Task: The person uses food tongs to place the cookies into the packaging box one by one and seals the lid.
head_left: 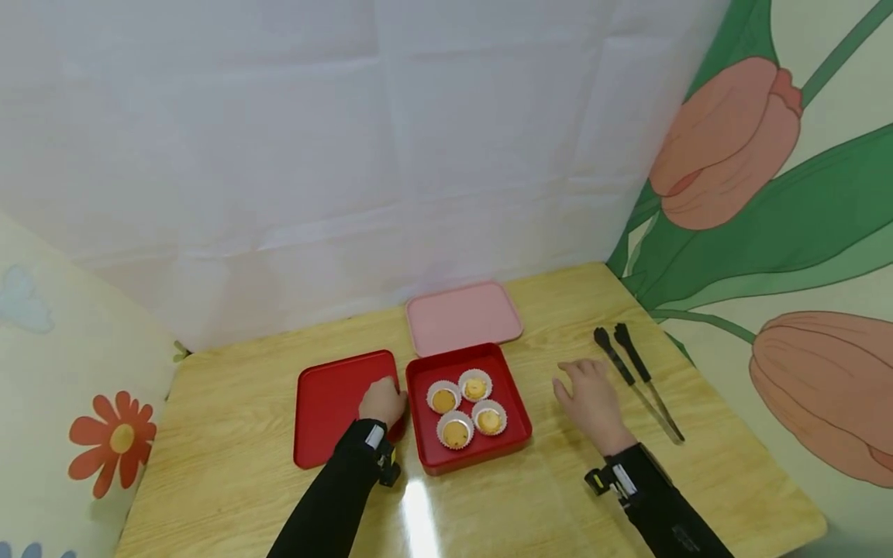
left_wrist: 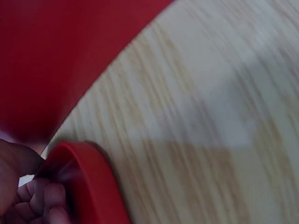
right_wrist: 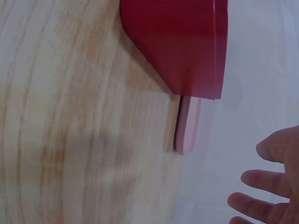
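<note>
A shallow red tray, like a box lid (head_left: pixel 324 403), lies on the left of the table. At its right edge is my left hand (head_left: pixel 383 402); in the left wrist view its thumb and curled fingers (left_wrist: pixel 53 193) pinch the raised rim (left_wrist: pixel 100 179). Just right of the tray stands a deeper red square box (head_left: pixel 512 434) holding several small yellow tarts (head_left: pixel 456 434) in white paper cups. My right hand (head_left: pixel 591 399) hovers over the table between this box and the tongs (head_left: pixel 649 384), fingers spread and holding nothing.
Behind the red box lies a pink rectangular tray (head_left: pixel 463 316), its front edge overlapped by the box in the head view. Black-tipped metal tongs rest near the right edge of the wooden table (head_left: pixel 230 480). A white cloth (head_left: pixel 314 155) hangs behind it.
</note>
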### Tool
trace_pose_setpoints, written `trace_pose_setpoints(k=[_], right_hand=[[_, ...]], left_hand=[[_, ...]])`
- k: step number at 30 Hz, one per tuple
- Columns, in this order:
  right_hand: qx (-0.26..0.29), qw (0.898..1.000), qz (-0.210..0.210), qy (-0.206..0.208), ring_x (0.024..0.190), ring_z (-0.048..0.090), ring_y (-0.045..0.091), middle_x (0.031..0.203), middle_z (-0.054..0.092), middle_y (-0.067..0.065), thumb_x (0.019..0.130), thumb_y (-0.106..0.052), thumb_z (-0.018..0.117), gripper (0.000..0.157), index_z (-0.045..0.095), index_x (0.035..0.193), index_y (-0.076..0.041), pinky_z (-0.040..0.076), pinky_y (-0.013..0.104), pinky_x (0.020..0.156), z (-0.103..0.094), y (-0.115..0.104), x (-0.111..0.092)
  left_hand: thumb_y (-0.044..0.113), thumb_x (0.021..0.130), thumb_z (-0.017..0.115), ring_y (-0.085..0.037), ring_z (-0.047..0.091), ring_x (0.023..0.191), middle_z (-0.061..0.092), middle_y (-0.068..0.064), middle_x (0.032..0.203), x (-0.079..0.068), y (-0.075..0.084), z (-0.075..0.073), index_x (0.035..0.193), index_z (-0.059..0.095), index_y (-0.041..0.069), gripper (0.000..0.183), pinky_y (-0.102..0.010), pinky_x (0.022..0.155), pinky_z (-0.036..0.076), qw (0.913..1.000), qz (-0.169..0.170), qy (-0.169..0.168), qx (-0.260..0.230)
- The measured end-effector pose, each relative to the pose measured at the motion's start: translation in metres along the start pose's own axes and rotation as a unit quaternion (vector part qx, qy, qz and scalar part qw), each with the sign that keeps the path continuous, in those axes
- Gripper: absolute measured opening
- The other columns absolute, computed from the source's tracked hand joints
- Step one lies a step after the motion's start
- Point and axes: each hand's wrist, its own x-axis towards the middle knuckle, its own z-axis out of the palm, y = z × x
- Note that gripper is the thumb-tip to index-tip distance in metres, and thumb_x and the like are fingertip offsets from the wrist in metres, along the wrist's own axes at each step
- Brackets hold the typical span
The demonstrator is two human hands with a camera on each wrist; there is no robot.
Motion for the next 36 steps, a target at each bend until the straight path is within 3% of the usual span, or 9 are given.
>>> trace_pose_setpoints(k=[6, 11, 15, 21, 29, 32, 36], right_hand=[[0.013, 1.0, -0.006, -0.017, 0.11, 0.048, 0.038, 0.108, 0.059, 0.021, 0.088, -0.024, 0.057, 0.034, 0.063, 0.112, 0.0, 0.045, 0.048, 0.085, 0.007, -0.005, -0.002], [0.019, 0.999, -0.015, -0.021, 0.111, 0.049, 0.037, 0.107, 0.059, 0.02, 0.087, -0.024, 0.058, 0.033, 0.064, 0.11, -0.001, 0.045, 0.048, 0.086, 0.012, -0.007, -0.003], [0.031, 0.999, -0.029, -0.014, 0.108, 0.05, 0.036, 0.104, 0.06, 0.019, 0.086, -0.022, 0.06, 0.03, 0.065, 0.108, -0.001, 0.045, 0.047, 0.087, 0.012, -0.012, -0.004], [0.048, 0.997, -0.045, -0.028, 0.108, 0.051, 0.034, 0.106, 0.06, 0.017, 0.086, -0.02, 0.06, 0.03, 0.064, 0.109, -0.002, 0.045, 0.045, 0.088, 0.013, -0.023, -0.002], [0.045, 0.996, -0.069, -0.044, 0.103, 0.051, 0.027, 0.104, 0.061, 0.013, 0.085, -0.021, 0.063, 0.03, 0.065, 0.109, -0.004, 0.048, 0.041, 0.085, 0.009, -0.041, 0.0], [0.05, 0.994, -0.08, -0.055, 0.102, 0.051, 0.025, 0.103, 0.06, 0.011, 0.083, -0.02, 0.065, 0.031, 0.065, 0.109, -0.004, 0.049, 0.04, 0.085, 0.007, -0.051, -0.001], [0.051, 0.99, -0.111, -0.072, 0.102, 0.051, 0.023, 0.104, 0.06, 0.009, 0.082, -0.021, 0.067, 0.033, 0.064, 0.111, -0.005, 0.049, 0.038, 0.086, 0.006, -0.064, 0.0]], left_hand=[[0.014, 0.085, 0.052, -0.018, 0.05, 0.057, 0.05, -0.005, 0.056, 0.002, -0.001, 0.002, 0.059, 0.051, 0.008, 0.026, -0.031, 0.05, 0.037, 0.9998, 0.014, 0.005, -0.012], [0.013, 0.084, 0.052, -0.016, 0.038, 0.049, 0.034, 0.0, 0.051, -0.007, 0.0, -0.006, 0.056, 0.042, 0.011, 0.03, -0.028, 0.046, 0.029, 0.9992, 0.023, 0.009, -0.03], [0.012, 0.083, 0.054, -0.014, 0.03, 0.045, 0.027, 0.002, 0.049, -0.02, 0.005, -0.024, 0.054, 0.037, 0.012, 0.033, -0.026, 0.043, 0.024, 0.9973, 0.04, 0.027, -0.056], [0.013, 0.085, 0.056, -0.015, 0.041, 0.05, 0.038, -0.001, 0.055, -0.035, 0.006, -0.056, 0.064, 0.045, 0.007, 0.024, -0.025, 0.047, 0.031, 0.9935, 0.051, 0.055, -0.085], [0.013, 0.082, 0.058, -0.015, 0.042, 0.055, 0.043, -0.001, 0.056, -0.049, 0.009, -0.093, 0.064, 0.048, 0.006, 0.021, -0.024, 0.053, 0.034, 0.9874, 0.096, 0.095, -0.082], [0.012, 0.083, 0.058, -0.016, 0.044, 0.058, 0.046, -0.003, 0.059, -0.055, 0.013, -0.107, 0.068, 0.05, 0.004, 0.019, -0.025, 0.055, 0.035, 0.9864, 0.1, 0.095, -0.09], [0.013, 0.086, 0.055, -0.016, 0.045, 0.058, 0.049, -0.007, 0.066, -0.064, 0.023, -0.125, 0.078, 0.052, 0.0, 0.015, -0.024, 0.051, 0.037, 0.9855, 0.092, 0.07, -0.124]])
